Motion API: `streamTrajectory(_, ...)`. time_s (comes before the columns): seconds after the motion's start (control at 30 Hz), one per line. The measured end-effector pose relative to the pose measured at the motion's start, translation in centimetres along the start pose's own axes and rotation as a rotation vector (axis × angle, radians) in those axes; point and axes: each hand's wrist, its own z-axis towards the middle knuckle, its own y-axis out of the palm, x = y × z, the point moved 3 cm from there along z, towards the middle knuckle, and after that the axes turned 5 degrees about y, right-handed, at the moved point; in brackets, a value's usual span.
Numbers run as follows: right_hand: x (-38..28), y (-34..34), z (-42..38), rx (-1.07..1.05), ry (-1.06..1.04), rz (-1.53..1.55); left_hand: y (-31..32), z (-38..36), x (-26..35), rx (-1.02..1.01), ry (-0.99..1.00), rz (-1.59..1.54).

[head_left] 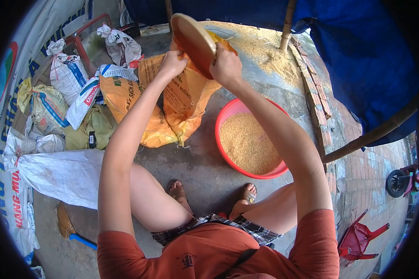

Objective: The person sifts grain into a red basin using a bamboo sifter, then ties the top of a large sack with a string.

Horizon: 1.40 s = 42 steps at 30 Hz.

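1. A row of tied woven sacks [65, 74] is stacked along the left edge of the concrete floor [195, 162]; the weave is coarse, white with printed lettering, and the mouths are knotted shut.
2. A flat white sack [60, 174] is laid on the floor at the left, just beside the person's left knee. A brush with a blue handle [72, 232] lies below it.
3. An orange woven sack [172, 107] is slumped near the middle of the floor, its mouth raised toward the hands. What is inside it cannot be told.
4. The left hand [172, 63] is closed on the upper edge of the orange woven sack; the fingers are curled tight around the gathered fabric.
5. A shallow round tray [193, 42] is held above the sack mouth. It is tilted steeply, almost on edge, with its long axis running from upper left to lower right; the reddish-brown inner face is turned toward the left and down at the sack. The rim is pale and smooth.
6. The right hand [226, 65] grips the lower right rim of the shallow round tray, fingers wrapped over the edge.
7. A round red plastic basin [223, 116] stands on the floor right of the sack, touching it or nearly so. It is filled with fine tan grain [249, 142].
8. More loose grain is spread over the floor's far edge [260, 46], beside a pole.
9. A low brick border [319, 111] runs along the right edge of the floor.
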Motion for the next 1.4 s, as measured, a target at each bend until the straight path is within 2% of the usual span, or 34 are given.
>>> streamTrajectory(0.2,1.3,-1.1,-0.9,0.074,0.014,-0.006,0.2,-0.2,-1.2,0.126,0.005,0.016)
streamTrajectory(0.23,2.2,-1.0,-0.2,0.122,0.025,0.126,-0.5,-1.5,1.0,0.091,-0.099,-0.004)
streamTrajectory(0.27,3.3,-1.0,0.0,0.172,0.035,0.254,-0.2,-1.1,0.0,0.106,-0.060,-0.009)
streamTrajectory(0.33,3.8,-1.8,-0.6,0.175,0.105,0.168,-0.3,-1.3,0.0,0.089,-0.029,0.033)
streamTrajectory(0.4,6.1,-2.1,-0.4,0.368,0.104,0.601,0.2,-0.8,-1.7,0.081,-0.031,-0.020)
streamTrajectory(0.43,6.4,-3.0,-0.7,0.327,0.203,0.848,0.4,-0.6,-2.1,0.094,-0.032,-0.075)
streamTrajectory(0.47,7.3,-3.9,-1.5,0.321,0.435,0.998,0.6,-0.4,-2.6,0.087,-0.038,-0.076)
streamTrajectory(0.53,9.7,-5.5,-2.5,0.340,0.510,1.210,0.5,-0.8,-2.5,0.101,-0.019,-0.129)
streamTrajectory(0.57,10.2,-6.6,-3.9,0.399,0.606,1.244,0.4,-1.0,-2.4,0.094,-0.052,-0.117)
streamTrajectory(0.63,15.3,-5.4,-5.1,0.521,0.666,1.409,0.2,-1.2,-2.4,0.111,-0.085,-0.147)
streamTrajectory(0.7,19.1,-3.9,-7.6,0.547,0.802,1.362,-0.1,-1.3,-2.4,0.132,-0.114,-0.177)
streamTrajectory(0.77,23.7,-1.0,-10.2,0.619,0.985,1.391,-0.6,-1.1,-2.5,0.243,-0.121,-0.234)
streamTrajectory(0.9,30.7,5.5,-16.5,0.498,1.281,1.563,-0.6,-0.5,-4.4,0.213,-0.194,-0.364)
streamTrajectory(0.97,30.8,6.9,-19.5,0.556,1.564,1.559,-0.3,-0.7,-4.3,0.220,-0.180,-0.337)
streamTrajectory(1.0,30.6,7.4,-20.7,0.561,1.604,1.560,0.0,-0.7,-4.4,0.219,-0.162,-0.319)
streamTrajectory(1.17,32.1,10.4,-24.6,0.565,1.641,1.401,0.0,-2.1,-2.5,0.184,-0.167,-0.291)
streamTrajectory(1.23,33.9,10.2,-25.1,0.643,1.764,0.847,-0.2,-2.8,-2.0,0.165,-0.185,-0.271)
streamTrajectory(1.33,35.2,7.9,-25.3,0.726,1.793,-0.009,-0.4,-2.9,-2.5,0.164,-0.152,-0.238)
streamTrajectory(1.37,35.3,8.1,-25.5,0.735,1.800,-0.021,-0.4,-3.1,-2.9,0.173,-0.171,-0.303)
streamTrajectory(1.4,33.3,7.1,-24.2,0.702,1.613,-0.289,-0.4,-3.4,-2.8,0.179,-0.189,-0.370)
